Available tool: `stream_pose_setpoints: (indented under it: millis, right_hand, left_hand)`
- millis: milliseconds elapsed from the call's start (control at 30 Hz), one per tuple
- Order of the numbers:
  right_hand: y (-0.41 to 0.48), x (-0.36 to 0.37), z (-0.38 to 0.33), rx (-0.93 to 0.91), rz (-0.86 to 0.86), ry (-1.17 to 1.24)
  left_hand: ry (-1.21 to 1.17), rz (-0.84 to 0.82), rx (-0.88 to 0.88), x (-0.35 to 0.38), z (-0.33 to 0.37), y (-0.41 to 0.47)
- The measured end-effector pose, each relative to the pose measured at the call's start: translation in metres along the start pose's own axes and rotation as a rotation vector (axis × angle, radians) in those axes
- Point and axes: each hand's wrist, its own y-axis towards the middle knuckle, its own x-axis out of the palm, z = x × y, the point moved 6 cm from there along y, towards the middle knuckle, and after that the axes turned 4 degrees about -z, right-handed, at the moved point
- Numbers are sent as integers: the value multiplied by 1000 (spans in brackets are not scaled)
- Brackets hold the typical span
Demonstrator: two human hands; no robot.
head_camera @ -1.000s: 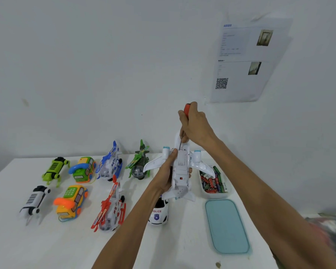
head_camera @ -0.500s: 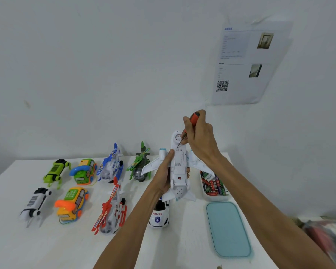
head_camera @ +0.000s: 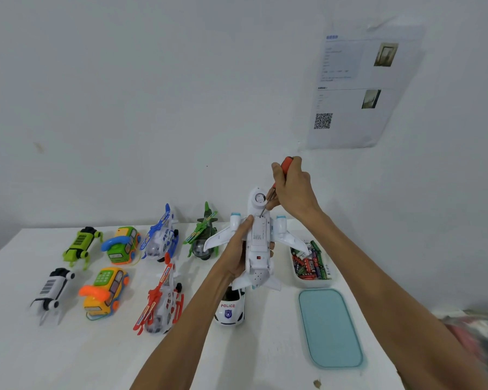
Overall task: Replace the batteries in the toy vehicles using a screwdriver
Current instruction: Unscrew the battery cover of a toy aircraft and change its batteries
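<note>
A white toy airplane is held belly-up above the table, nose pointing away from me. My left hand grips its body from the left side. My right hand holds a red-handled screwdriver, its thin metal shaft angled down to the top edge of the battery cover on the plane's underside. A white tray of loose batteries sits on the table to the right of the plane.
On the white table lie several toys: a green robot dog, a white robot dog, two phone cars, blue, red and green helicopters, a police car. A teal lid lies front right.
My right hand and the screwdriver have tilted over to the right, the tip staying at the plane's belly near the nose. The plane sits slightly lower in my left hand.
</note>
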Motion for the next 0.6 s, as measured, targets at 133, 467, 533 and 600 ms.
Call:
stream_pose_setpoints:
  millis: [133, 467, 533, 600]
  right_hand:
    - [-2, 2, 4, -1, 15, 6]
    - [-2, -14, 21, 28, 219, 265]
    - [-5, -14, 21, 33, 199, 321]
    - [-7, -13, 19, 16, 147, 296]
  left_hand:
    - [2, -15, -14, -4, -4, 2]
    - [-37, 67, 5, -23, -14, 9]
    - [-42, 73, 12, -26, -12, 10]
    - [-59, 72, 13, -28, -11, 13]
